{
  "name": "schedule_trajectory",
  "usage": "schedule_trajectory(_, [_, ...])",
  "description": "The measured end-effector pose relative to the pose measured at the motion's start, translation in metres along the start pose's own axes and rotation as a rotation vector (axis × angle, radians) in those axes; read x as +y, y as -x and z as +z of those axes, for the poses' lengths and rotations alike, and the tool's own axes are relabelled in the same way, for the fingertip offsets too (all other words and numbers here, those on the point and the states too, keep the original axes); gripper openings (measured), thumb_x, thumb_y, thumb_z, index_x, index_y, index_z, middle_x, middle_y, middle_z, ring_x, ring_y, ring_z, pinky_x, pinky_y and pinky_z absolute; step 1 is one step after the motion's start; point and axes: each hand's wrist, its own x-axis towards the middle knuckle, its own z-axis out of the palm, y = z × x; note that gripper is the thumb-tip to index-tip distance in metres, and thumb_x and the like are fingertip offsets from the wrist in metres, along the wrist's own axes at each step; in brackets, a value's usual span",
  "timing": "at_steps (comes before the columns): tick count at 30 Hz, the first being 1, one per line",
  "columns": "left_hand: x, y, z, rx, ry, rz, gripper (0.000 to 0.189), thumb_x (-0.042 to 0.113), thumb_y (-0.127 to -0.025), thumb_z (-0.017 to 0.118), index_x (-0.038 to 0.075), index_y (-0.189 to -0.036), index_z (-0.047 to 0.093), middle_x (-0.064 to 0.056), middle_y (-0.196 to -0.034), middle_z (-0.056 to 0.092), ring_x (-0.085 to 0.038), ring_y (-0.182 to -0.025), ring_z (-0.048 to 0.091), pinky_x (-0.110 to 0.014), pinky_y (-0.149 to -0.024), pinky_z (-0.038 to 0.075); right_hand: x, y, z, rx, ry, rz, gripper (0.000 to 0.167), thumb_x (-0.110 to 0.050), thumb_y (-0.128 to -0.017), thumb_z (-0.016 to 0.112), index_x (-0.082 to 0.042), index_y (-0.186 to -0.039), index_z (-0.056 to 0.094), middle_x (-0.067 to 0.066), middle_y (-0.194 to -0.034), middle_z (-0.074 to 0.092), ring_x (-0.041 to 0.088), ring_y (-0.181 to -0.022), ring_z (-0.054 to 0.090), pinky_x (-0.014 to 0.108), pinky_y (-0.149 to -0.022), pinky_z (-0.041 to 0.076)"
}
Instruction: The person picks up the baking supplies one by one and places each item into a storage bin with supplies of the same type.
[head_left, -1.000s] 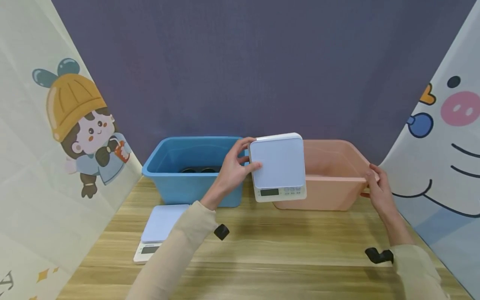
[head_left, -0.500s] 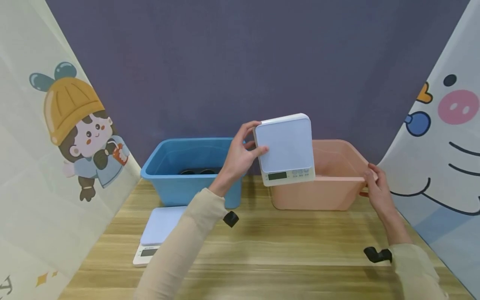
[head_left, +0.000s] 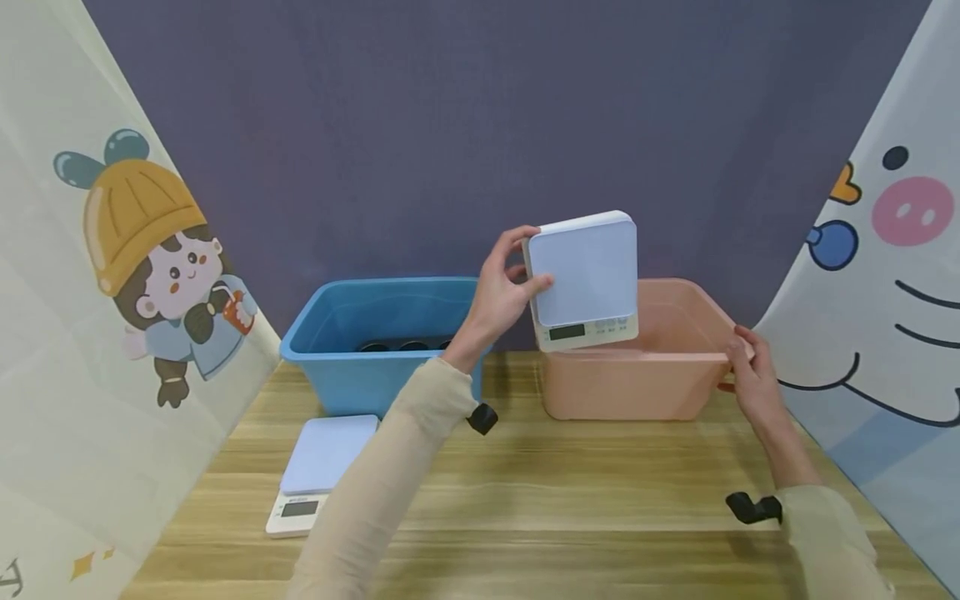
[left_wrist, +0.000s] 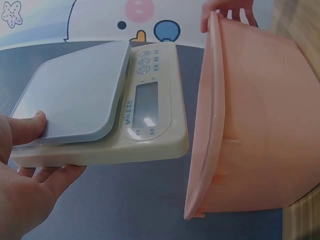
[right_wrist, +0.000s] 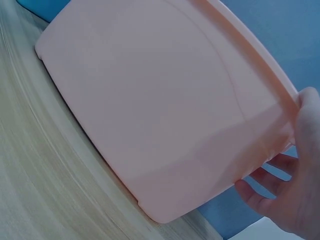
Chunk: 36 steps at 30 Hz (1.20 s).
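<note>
My left hand [head_left: 498, 292] grips a white digital kitchen scale [head_left: 585, 279] by its left side, thumb on the weighing plate and fingers behind. The scale is tilted up, its display and buttons at the lower edge, and it overlaps the left part of the pink bin [head_left: 626, 387] in the head view. In the left wrist view the scale [left_wrist: 155, 110] hangs just beyond the bin's rim [left_wrist: 212, 115]. My right hand [head_left: 757, 379] holds the pink bin's right end at the rim, thumb on top [right_wrist: 307, 110] and fingers curled below.
A second white kitchen scale [head_left: 326, 462] lies on the wooden table [head_left: 570, 500] at the left front. Behind it stands a blue bin [head_left: 375, 379] with dark round-topped things [head_left: 412, 344] inside. A dark curtain [head_left: 480, 125] closes the back, and printed cloths hang at both sides.
My left hand has lifted the scale and carried it rightward, from in front of the gap between the bins to above the pink bin's left part. My right hand keeps its hold on the bin.
</note>
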Motion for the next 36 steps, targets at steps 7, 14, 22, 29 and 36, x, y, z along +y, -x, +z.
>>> schedule_trajectory(7, [-0.006,-0.011,0.010,0.023,-0.024,-0.003,0.060,0.004,-0.089,0.072,0.023,-0.141,0.047,-0.010,-0.137,0.048,-0.031,-0.107,0.066,-0.041,-0.081,0.058,0.002,-0.002,0.000,0.016,-0.008,0.000,0.058,-0.037,-0.108,0.030,-0.013,-0.158,0.014,0.032,-0.148,0.024,-0.011,-0.094,0.045,0.016,-0.069,0.051])
schedule_trajectory(14, [-0.018,-0.019,0.019,0.029,-0.050,-0.001,0.059,0.004,-0.090,0.072,0.023,-0.140,0.048,-0.010,-0.136,0.047,-0.032,-0.107,0.065,-0.041,-0.079,0.059,0.001,-0.002,0.000,0.021,-0.029,-0.004,0.057,-0.036,-0.108,0.030,-0.014,-0.158,0.015,0.030,-0.149,0.023,-0.009,-0.096,0.045,0.015,-0.070,0.051])
schedule_trajectory(22, [-0.036,-0.013,0.035,0.035,-0.071,-0.082,0.057,0.004,-0.089,0.072,0.025,-0.138,0.050,-0.010,-0.142,0.044,-0.032,-0.111,0.064,-0.040,-0.077,0.059,0.000,0.000,0.005,0.033,-0.042,-0.003,0.056,-0.034,-0.108,0.029,-0.012,-0.157,0.016,0.030,-0.147,0.024,-0.006,-0.095,0.046,0.016,-0.069,0.051])
schedule_trajectory(29, [-0.058,-0.003,0.050,0.014,-0.140,-0.101,0.057,0.002,-0.089,0.072,0.025,-0.137,0.051,-0.011,-0.135,0.048,-0.027,-0.112,0.064,-0.035,-0.081,0.058,0.002,0.000,0.007,0.055,-0.101,0.014,0.056,-0.035,-0.108,0.034,-0.013,-0.157,0.018,0.024,-0.142,0.030,-0.004,-0.093,0.050,0.018,-0.068,0.052])
schedule_trajectory(36, [-0.067,0.001,0.062,-0.067,-0.271,-0.072,0.055,0.006,-0.091,0.071,0.025,-0.139,0.051,-0.008,-0.144,0.043,-0.023,-0.122,0.053,-0.037,-0.094,0.052,-0.002,0.001,0.006,0.058,-0.047,0.018,0.056,-0.039,-0.108,0.030,-0.017,-0.158,0.017,0.027,-0.146,0.028,-0.006,-0.094,0.048,0.020,-0.069,0.052])
